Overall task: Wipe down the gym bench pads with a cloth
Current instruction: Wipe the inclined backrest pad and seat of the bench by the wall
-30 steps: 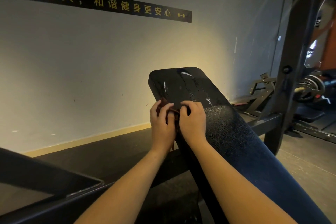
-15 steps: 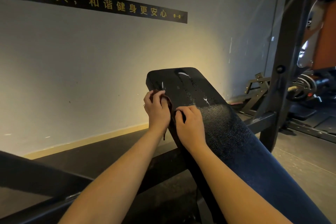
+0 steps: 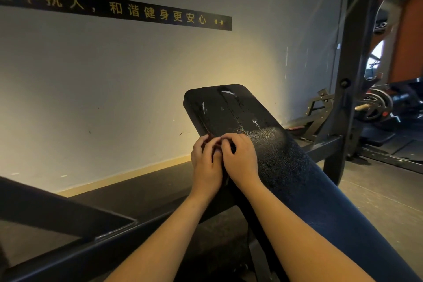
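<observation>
Black wall strip (image 3: 137, 10), above and left of the hands, reads "不扰人,和谐健身更安心" beside a dumbbell icon. Left hand (image 3: 206, 162) and right hand (image 3: 240, 158), fingers curled, pinch the dark cloth (image 3: 216, 142) between them at the bench pad (image 3: 286, 167) left edge; slightly apart half a second earlier, they now touch

Black pebbled bench pad (image 3: 286, 162) slopes upward, with wet streaks and droplets shining near its far, raised end. The dark reddish cloth (image 3: 218, 144) sits bunched at its left edge, mostly covered.
</observation>
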Motion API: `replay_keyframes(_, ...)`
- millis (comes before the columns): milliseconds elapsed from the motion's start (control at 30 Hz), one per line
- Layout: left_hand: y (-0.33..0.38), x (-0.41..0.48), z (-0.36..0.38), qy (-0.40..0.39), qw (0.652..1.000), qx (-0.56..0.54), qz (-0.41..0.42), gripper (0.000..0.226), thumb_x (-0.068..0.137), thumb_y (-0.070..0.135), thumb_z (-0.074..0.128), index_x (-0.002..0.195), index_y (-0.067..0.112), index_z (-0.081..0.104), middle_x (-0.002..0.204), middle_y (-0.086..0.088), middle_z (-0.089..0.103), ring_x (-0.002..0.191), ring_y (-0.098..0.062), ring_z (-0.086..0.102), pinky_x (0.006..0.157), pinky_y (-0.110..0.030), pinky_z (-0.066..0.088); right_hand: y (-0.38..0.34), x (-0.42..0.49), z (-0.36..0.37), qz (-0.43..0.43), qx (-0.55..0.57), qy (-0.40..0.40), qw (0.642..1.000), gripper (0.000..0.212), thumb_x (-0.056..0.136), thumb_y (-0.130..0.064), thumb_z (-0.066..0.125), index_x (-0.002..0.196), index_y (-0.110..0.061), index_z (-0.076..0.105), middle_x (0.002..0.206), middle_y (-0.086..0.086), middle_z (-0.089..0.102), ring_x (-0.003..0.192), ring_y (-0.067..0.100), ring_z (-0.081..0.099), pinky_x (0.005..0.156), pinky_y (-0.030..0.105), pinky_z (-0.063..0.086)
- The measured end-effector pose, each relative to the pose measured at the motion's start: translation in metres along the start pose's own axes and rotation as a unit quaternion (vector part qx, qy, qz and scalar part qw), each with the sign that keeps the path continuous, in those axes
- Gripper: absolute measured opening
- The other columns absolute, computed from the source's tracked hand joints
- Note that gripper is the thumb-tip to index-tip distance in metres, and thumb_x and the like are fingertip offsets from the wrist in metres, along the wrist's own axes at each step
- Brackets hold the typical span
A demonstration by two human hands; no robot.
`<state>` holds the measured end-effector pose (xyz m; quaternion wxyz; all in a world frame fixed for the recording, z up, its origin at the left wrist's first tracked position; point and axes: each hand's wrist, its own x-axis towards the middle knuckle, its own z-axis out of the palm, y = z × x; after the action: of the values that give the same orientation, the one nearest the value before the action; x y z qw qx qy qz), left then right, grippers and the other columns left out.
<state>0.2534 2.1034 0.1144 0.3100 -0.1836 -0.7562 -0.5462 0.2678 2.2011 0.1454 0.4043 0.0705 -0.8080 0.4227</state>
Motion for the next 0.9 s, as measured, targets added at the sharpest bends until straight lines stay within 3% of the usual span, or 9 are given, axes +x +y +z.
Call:
replay_keyframes(167, 0.026, 0.021, -0.011, -0.069, 0.995, -0.015, 0.066, 0.048, 0.105, 0.023, 0.050, 0.149, 0.037, 0.035, 0.150, 0.014, 0.039, 0.138, -0.001, 0.036, 0.116, -0.031, 0.037, -0.009, -0.001, -0.013, 0.044, 0.229, -0.038, 0.972, 0.032, 0.102, -0.023, 0.051, 0.132, -0.034, 0.057, 0.120, -0.011, 0.062, 0.113, 0.005, 0.060, 0.097, 0.034, 0.053)
replay_keyframes(300, 0.049, 0.039, -0.010, -0.166, 0.985, -0.012, 0.039, 0.053, 0.108, 0.022, 0.043, 0.153, 0.045, 0.029, 0.159, 0.018, 0.031, 0.147, -0.003, 0.023, 0.126, -0.049, 0.018, -0.019, 0.014, -0.018, 0.136, 0.368, -0.038, 0.919, 0.031, 0.102, -0.015, 0.052, 0.123, -0.033, 0.066, 0.118, -0.010, 0.069, 0.112, 0.008, 0.065, 0.097, 0.037, 0.056)
replay_keyframes(367, 0.049, 0.044, -0.013, -0.185, 0.982, -0.001, 0.027, 0.053, 0.106, 0.020, 0.040, 0.151, 0.047, 0.030, 0.161, 0.017, 0.028, 0.150, -0.007, 0.018, 0.126, -0.054, 0.007, -0.017, 0.025, -0.018, 0.157, 0.299, 0.019, 0.941, 0.029, 0.102, -0.015, 0.052, 0.114, -0.034, 0.070, 0.112, -0.010, 0.068, 0.107, 0.008, 0.064, 0.095, 0.040, 0.057)
replay_keyframes(467, 0.035, 0.048, -0.015, -0.095, 0.994, 0.019, 0.041, 0.045, 0.105, 0.026, 0.040, 0.148, 0.037, 0.044, 0.159, 0.015, 0.034, 0.148, -0.006, 0.024, 0.125, -0.049, 0.020, -0.006, 0.040, -0.026, 0.123, 0.163, 0.119, 0.972, 0.026, 0.104, -0.018, 0.049, 0.118, -0.033, 0.065, 0.120, -0.007, 0.057, 0.102, -0.003, 0.052, 0.095, 0.023, 0.049)
replay_keyframes(533, 0.021, 0.052, -0.014, -0.038, 0.998, 0.046, 0.016, 0.040, 0.108, 0.027, 0.039, 0.147, 0.030, 0.048, 0.156, 0.012, 0.038, 0.145, -0.005, 0.028, 0.124, -0.043, 0.026, 0.000, 0.042, -0.025, 0.074, 0.113, 0.071, 0.988, 0.029, 0.104, -0.021, 0.051, 0.129, -0.030, 0.061, 0.130, -0.004, 0.053, 0.105, -0.005, 0.049, 0.091, 0.010, 0.038)
replay_keyframes(600, 0.009, 0.056, -0.011, -0.025, 0.998, 0.066, -0.001, 0.041, 0.110, 0.028, 0.037, 0.150, 0.025, 0.045, 0.158, 0.008, 0.036, 0.146, -0.008, 0.027, 0.124, -0.042, 0.026, 0.005, 0.036, -0.013, -0.012, 0.017, -0.030, 0.999, 0.035, 0.102, -0.021, 0.054, 0.135, -0.028, 0.058, 0.138, -0.003, 0.050, 0.122, 0.004, 0.047, 0.102, 0.017, 0.035)
replay_keyframes(700, -0.003, 0.064, -0.002, -0.012, 0.996, 0.086, 0.008, 0.045, 0.110, 0.030, 0.032, 0.154, 0.022, 0.039, 0.162, 0.005, 0.031, 0.148, -0.013, 0.025, 0.125, -0.038, 0.023, 0.013, 0.038, 0.007, -0.113, -0.088, -0.066, 0.987, 0.039, 0.101, -0.014, 0.051, 0.137, -0.025, 0.060, 0.144, -0.002, 0.050, 0.135, 0.016, 0.039, 0.111, 0.027, 0.032)
replay_keyframes(800, -0.013, 0.062, 0.004, -0.004, 0.991, 0.127, 0.030, 0.048, 0.110, 0.032, 0.029, 0.156, 0.022, 0.035, 0.164, 0.007, 0.026, 0.149, -0.011, 0.019, 0.120, -0.028, 0.017, 0.020, 0.060, 0.007, -0.090, -0.073, -0.076, 0.990, 0.040, 0.102, -0.012, 0.047, 0.139, -0.025, 0.059, 0.145, -0.003, 0.049, 0.136, 0.016, 0.037, 0.109, 0.027, 0.033)
replay_keyframes(900, -0.018, 0.058, 0.005, -0.012, 0.989, 0.138, 0.041, 0.056, 0.106, 0.042, 0.021, 0.158, 0.022, 0.028, 0.166, 0.008, 0.019, 0.151, -0.010, 0.013, 0.118, -0.026, 0.014, 0.031, 0.085, 0.008, -0.063, -0.109, -0.049, 0.991, 0.042, 0.102, -0.012, 0.046, 0.140, -0.024, 0.057, 0.147, -0.001, 0.046, 0.138, 0.020, 0.036, 0.111, 0.038, 0.040)
